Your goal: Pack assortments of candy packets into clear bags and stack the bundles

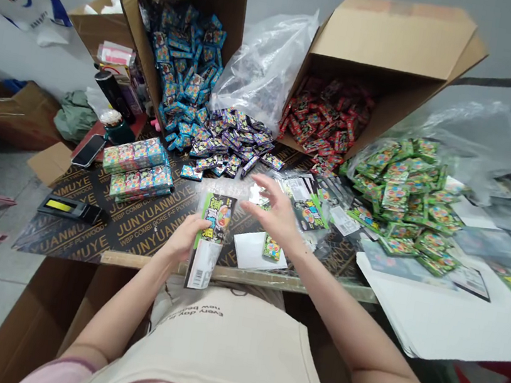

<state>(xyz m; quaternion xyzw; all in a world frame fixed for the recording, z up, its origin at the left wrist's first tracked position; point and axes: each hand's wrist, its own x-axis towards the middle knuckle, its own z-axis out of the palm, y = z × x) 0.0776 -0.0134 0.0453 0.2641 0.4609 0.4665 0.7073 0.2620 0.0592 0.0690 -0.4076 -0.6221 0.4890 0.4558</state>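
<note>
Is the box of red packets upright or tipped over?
Tipped: the box opens toward the camera, not up, and red packets spill onto the table.

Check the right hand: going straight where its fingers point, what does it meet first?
Likely the printed packet in the left hand, near its clear upper end; depth from the right hand is unclear.

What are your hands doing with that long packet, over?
Left hand gripping the long packet. Right hand open beside it, contact unclear. Small green packet on white paper nearby; nothing visibly blocking.
</note>
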